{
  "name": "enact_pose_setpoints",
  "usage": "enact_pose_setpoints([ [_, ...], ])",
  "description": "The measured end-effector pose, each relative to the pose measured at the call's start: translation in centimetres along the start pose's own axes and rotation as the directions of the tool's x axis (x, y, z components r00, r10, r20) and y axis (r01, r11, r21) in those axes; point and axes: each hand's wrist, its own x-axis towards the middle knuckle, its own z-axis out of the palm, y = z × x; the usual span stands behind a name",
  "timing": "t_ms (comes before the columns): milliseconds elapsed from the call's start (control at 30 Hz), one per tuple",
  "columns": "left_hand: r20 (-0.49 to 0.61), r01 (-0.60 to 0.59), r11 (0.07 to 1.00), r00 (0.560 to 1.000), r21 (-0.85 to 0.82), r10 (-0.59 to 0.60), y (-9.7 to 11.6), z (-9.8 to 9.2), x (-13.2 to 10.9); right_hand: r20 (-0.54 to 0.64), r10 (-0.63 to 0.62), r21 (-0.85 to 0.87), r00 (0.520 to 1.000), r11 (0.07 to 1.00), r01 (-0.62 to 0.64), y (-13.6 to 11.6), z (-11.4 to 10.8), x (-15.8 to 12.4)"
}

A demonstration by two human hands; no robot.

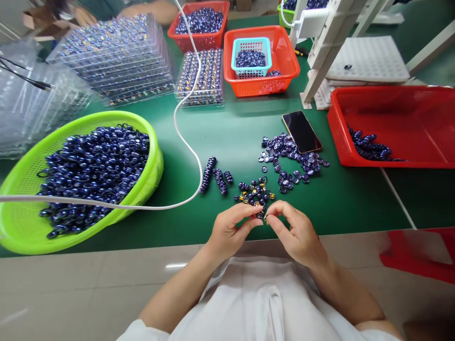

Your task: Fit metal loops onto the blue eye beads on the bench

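My left hand [232,227] pinches a small dark ring-like piece [260,215] between thumb and fingertips, near the table's front edge. Touching the right side of that piece, my right hand [293,229] closes its thumb and index finger on something too small to name. Just beyond the fingertips lies a little pile of dark and gold pieces [254,192]. Short stacks of dark rings [208,175] rest to the left of it. Loose shiny dark caps [280,147] are scattered to the right, beside a phone [302,131].
A green basket [156,163] full of dark rings stands left. A white cable [188,147] crosses the table. Behind are stacked clear trays [163,61], red baskets [261,87] and a metal post [322,61]. A red bin [408,118] stands right. Another person's arm [152,10] shows at the back.
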Motion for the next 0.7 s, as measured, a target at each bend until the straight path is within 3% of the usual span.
enact_pose_setpoints([
  [133,0.096,-0.121,0.992,0.989,0.039,0.117,-0.05,-0.27,0.36,0.069,0.037,0.035,0.997,0.999,-0.04,-0.44,-0.23,0.55],
  [267,0.184,-0.131,0.986,0.977,0.1,0.111,-0.23,-0.77,0.64,0.116,0.098,0.069,0.988,0.992,-0.107,-0.35,-0.38,0.72],
  [367,0.214,-0.099,0.986,0.974,0.132,0.069,-0.19,-0.97,0.79,0.146,0.115,0.079,0.983,0.989,-0.128,-0.24,-0.51,0.76],
  [600,0.146,0.102,0.986,0.982,0.129,-0.12,0.21,-0.78,0.78,0.128,0.166,0.064,0.978,0.982,-0.175,-0.39,-0.39,0.84],
  [700,0.128,0.105,0.989,0.985,0.101,-0.117,0.13,-0.73,0.71,0.117,0.196,0.079,0.974,0.975,-0.206,-0.37,-0.19,0.99],
])
